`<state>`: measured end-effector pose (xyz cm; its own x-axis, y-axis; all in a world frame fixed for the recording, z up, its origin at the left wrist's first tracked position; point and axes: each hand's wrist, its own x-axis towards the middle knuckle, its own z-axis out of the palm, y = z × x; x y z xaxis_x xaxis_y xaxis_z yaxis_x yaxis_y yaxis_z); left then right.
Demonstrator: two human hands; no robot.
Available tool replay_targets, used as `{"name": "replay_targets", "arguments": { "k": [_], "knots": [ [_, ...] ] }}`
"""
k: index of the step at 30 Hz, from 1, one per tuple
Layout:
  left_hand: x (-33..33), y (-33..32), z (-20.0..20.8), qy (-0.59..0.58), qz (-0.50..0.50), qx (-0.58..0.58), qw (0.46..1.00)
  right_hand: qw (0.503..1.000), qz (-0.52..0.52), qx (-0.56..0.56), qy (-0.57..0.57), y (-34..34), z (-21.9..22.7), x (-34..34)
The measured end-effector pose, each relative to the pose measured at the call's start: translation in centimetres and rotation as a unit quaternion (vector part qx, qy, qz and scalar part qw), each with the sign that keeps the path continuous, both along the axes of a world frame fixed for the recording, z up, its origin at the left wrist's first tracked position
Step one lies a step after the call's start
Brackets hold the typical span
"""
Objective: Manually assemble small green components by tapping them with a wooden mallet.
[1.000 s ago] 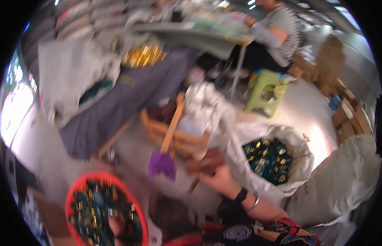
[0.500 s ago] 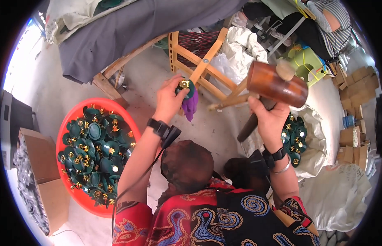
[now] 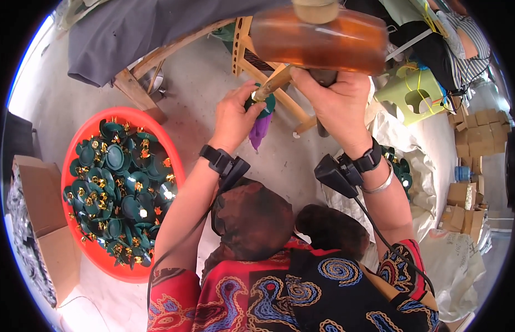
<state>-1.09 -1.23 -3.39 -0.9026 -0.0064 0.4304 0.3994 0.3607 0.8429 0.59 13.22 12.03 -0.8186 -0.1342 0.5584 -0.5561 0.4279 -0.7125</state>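
My left hand point(image 3: 231, 119) is closed on a dark green disc point(image 3: 270, 104) with a gold-coloured fitting mostly hidden now. Beneath the disc hangs purple cloth point(image 3: 259, 134). My right hand point(image 3: 345, 104) grips a mallet point(image 3: 318, 43) with a brown cylindrical head, slightly blurred, and a dark handle. A wooden stick point(image 3: 277, 83) also runs out from my right thumb. Its tip meets the disc's middle, beside my left fingertips; whether it presses there I cannot tell.
At left stands a red tub point(image 3: 72, 221) full of green discs with gold fittings, next to a cardboard box point(image 3: 55, 243). Ahead are a wooden frame point(image 3: 285, 102) and a grey-draped table point(image 3: 125, 50). White sacks point(image 3: 448, 271), a green stool point(image 3: 398, 99) and boxes point(image 3: 484, 138) line the right.
My right hand has moved up and left with the mallet and stick. The stick's tip has come from beside the disc onto its middle. My left hand still holds the disc.
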Motion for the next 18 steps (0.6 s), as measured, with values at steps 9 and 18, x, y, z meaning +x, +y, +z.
{"name": "replay_targets", "arguments": {
  "k": [9, 18],
  "knots": [
    [0.4, 0.8, 2.1, 0.089, 0.035, -0.017, 0.995, 0.983, -0.015, 0.161, 0.088, -0.1, 0.0, -0.8],
    [0.5, 0.9, 0.5, 0.023, 0.014, -0.008, 1.000, 0.982, -0.093, 0.163, 0.010, 3.4, 11.2, 0.9]
  ]
}}
